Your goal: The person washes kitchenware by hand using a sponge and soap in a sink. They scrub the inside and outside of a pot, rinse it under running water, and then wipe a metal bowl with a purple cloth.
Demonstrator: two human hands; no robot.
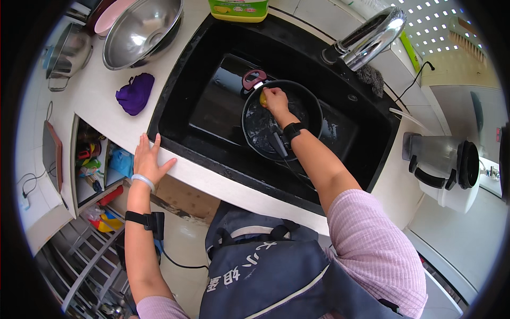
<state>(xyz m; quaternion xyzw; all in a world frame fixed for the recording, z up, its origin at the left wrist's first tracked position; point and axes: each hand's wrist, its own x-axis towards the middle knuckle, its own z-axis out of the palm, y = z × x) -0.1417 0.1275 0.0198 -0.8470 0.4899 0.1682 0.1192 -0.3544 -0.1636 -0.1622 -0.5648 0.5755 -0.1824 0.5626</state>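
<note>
A round dark pan (305,95) with a maroon handle (254,79) lies in the black sink (171,99), with some liquid and whitish suds inside. My right hand (277,103) is inside the pan near the handle, its fingers closed on a yellow sponge (263,97), mostly hidden by the fingers. My left hand (149,159) rests on the white countertop's front edge by the sink's near left corner, fingers spread and holding nothing. A purple cloth (136,93) lies on the counter beyond that hand.
A chrome faucet (364,36) arches over the sink's far right. Steel bowls (141,34) and a green-yellow container (239,10) stand behind. A blender jug (436,159) is at the right; an open cabinet (91,159) and a metal rack (85,275) are below left.
</note>
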